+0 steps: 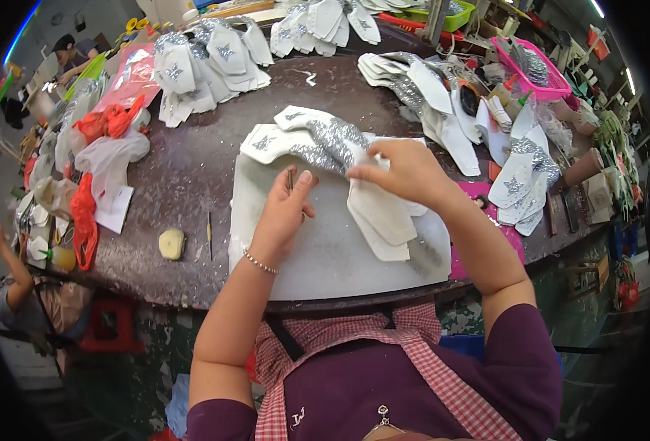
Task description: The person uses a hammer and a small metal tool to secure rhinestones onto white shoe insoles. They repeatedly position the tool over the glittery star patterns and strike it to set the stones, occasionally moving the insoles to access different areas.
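Over a pale work board [307, 257] lie a few white shoe uppers [325, 140] with silver glitter bands and a glitter star, fanned over one another. My right hand [398, 173] pinches their glittered middle between thumb and fingers, from the right. White flaps hang below it onto the board. My left hand [287, 209] is closed just below the uppers' left part, apart from the right hand. A thin dark rod-like tool [290, 178] sticks up from its fingers; its lower end is hidden in the hand.
Piles of similar uppers [207, 62] line the far edge and right side of the brown table [182, 162]. A yellowish block [171, 244] and a thin stick [209, 237] lie at left. Red and clear plastic bags, a pink basket [534, 73] and another person [16, 283] are around.
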A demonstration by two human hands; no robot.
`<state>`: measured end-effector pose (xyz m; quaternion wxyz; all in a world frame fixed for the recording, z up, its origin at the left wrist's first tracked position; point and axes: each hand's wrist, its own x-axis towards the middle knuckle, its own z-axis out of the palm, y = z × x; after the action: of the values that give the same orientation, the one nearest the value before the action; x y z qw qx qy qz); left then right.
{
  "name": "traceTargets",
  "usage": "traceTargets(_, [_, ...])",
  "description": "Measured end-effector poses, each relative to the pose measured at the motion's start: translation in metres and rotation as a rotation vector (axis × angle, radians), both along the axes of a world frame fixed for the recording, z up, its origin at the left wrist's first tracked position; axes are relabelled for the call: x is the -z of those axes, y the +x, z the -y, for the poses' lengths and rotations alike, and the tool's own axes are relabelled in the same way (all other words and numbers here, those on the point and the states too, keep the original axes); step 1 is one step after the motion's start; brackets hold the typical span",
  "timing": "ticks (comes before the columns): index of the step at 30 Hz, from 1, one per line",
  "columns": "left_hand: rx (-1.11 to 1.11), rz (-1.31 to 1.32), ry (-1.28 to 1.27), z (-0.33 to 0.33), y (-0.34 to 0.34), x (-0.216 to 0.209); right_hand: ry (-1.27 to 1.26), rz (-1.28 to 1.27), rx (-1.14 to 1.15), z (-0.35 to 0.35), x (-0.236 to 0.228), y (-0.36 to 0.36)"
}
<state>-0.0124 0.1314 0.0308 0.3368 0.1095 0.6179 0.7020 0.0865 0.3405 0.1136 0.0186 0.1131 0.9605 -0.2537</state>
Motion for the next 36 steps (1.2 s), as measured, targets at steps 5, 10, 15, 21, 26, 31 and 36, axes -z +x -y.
traceTargets(5, [0.033, 0.027, 0.032, -0.014, -0.003, 0.009, -0.035, -0.195, 0.141, 0.008, 0.048, -0.025])
traceTargets(10, [0.012, 0.033, 0.128, -0.021, -0.022, 0.005, -0.249, -0.206, 0.158, 0.017, 0.055, -0.027])
traceTargets(15, [0.042, -0.118, 0.056, -0.003, -0.037, 0.001, -0.353, -0.344, 0.188, 0.020, 0.051, -0.017])
traceTargets(21, [-0.076, 0.014, 0.215, 0.029, -0.049, 0.009, -0.011, -0.613, 0.332, -0.028, 0.045, -0.021])
traceTargets(26, [-0.174, -0.032, 0.125, 0.036, -0.057, 0.009, 0.347, -0.040, 0.236, -0.050, 0.077, -0.014])
traceTargets(31, [-0.261, 0.069, 0.158, 0.052, -0.070, 0.014, 0.563, -0.444, 0.196, -0.030, 0.083, -0.014])
traceTargets(36, [-0.236, -0.151, 0.025, 0.045, -0.058, 0.007, 0.110, -0.259, 0.134, 0.036, 0.048, -0.033])
